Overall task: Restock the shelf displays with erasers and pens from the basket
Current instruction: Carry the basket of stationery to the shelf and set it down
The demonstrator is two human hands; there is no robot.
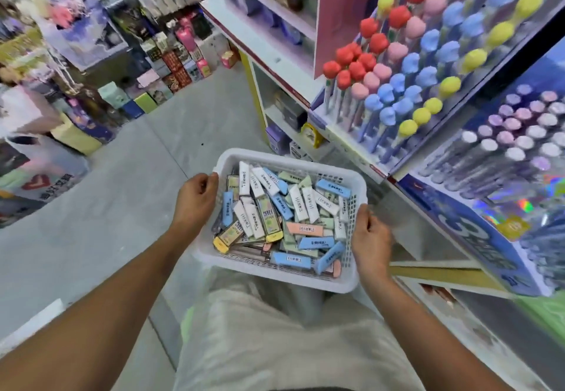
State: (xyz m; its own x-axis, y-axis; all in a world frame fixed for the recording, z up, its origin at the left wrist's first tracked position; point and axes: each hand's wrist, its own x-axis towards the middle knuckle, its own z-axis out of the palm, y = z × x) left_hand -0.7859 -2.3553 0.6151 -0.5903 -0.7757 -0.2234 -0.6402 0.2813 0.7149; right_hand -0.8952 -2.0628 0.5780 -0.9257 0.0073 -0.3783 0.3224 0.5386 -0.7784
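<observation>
We hold the white mesh basket [354, 188] above the grey floor [128, 195] — left hand [195, 201] curled over its left rim, right hand [371, 237] gripping the right rim. Inside lie boxed erasers [308, 204] in blue, white, green and peach. The flower-topped pens [394, 84] stand in the shelf display to our right

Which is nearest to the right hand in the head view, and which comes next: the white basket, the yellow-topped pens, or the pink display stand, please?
From the right hand:
1. White basket: its right rim is gripped by that hand.
2. Yellow-topped pens: up on the shelf display to the right.
3. Pink display stand: farther back, at the top.
</observation>
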